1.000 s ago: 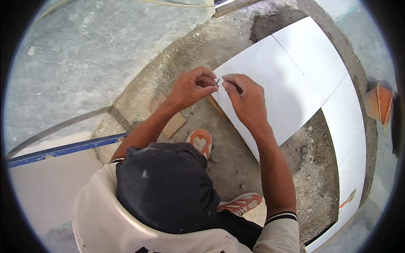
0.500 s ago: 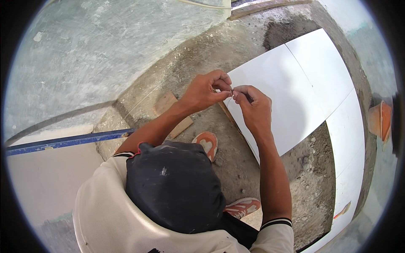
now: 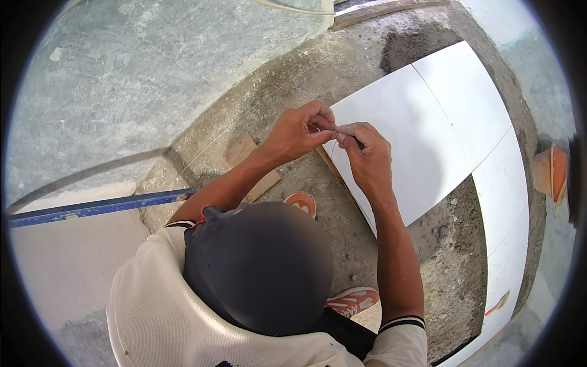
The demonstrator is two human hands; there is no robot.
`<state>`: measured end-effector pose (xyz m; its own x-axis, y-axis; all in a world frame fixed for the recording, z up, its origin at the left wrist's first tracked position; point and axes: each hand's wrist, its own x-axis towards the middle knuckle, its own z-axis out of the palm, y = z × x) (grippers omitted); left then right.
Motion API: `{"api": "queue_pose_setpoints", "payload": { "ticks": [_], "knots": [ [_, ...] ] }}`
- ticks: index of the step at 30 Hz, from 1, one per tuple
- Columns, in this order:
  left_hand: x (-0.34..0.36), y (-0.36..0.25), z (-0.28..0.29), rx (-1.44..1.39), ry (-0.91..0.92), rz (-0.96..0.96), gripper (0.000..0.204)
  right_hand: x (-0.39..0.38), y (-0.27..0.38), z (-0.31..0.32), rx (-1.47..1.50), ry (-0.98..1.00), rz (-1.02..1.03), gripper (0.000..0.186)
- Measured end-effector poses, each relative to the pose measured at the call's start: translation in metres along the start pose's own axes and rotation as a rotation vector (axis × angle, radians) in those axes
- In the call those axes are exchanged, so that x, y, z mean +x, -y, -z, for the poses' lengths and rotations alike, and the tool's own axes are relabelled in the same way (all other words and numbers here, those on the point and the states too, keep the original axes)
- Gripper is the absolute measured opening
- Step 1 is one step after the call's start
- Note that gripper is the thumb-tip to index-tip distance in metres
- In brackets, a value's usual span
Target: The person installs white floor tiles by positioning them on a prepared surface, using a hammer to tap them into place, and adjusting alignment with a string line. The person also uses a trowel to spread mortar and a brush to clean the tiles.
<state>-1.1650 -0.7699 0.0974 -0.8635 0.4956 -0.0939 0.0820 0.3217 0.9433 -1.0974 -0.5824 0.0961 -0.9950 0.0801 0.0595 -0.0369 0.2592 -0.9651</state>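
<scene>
My left hand (image 3: 299,131) and my right hand (image 3: 367,156) meet fingertip to fingertip, each in a pinch. Between them is a thin string (image 3: 332,147), of which a short loose length shows below the fingers. The exact bit under the fingertips is too small to make out. Both hands are held over the left corner of a large white tile (image 3: 391,134), which lies on the rough floor beside other white tiles (image 3: 504,226).
A blue straightedge (image 3: 101,208) comes in from the left. Wood pieces (image 3: 264,185) lie by my left forearm. Dark mortar (image 3: 422,43) is spread behind the tiles. An orange bucket (image 3: 550,171) stands at the right wall. A taut line (image 3: 235,121) runs along the left wall.
My right hand has shifted very slightly left, and its fingers have closed up nearer the left fingertips. The left hand has hardly moved. My head has dipped forward a little.
</scene>
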Motion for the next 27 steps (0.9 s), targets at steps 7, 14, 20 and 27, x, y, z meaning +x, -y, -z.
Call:
{"api": "queue_pose_setpoints", "payload": {
  "ticks": [7, 14, 20, 27],
  "knots": [
    [-0.002, 0.008, 0.009, -0.047, 0.034, 0.01, 0.021, 0.0, 0.002, -0.002, -0.035, 0.046, 0.01, 0.017],
    [0.054, 0.077, 0.09, 0.127, -0.381, -0.215, 0.032, -0.024, 0.006, 0.069, -0.298, 0.136, 0.02, 0.021],
    [0.08, 0.142, 0.124, 0.415, -0.558, -0.122, 0.025, -0.108, 0.007, 0.174, -0.648, 0.252, -0.16, 0.02],
    [0.084, 0.179, 0.121, 0.341, -0.603, -0.113, 0.017, -0.28, 0.009, 0.249, -0.171, 0.072, -0.907, 0.023]
  ]
}}
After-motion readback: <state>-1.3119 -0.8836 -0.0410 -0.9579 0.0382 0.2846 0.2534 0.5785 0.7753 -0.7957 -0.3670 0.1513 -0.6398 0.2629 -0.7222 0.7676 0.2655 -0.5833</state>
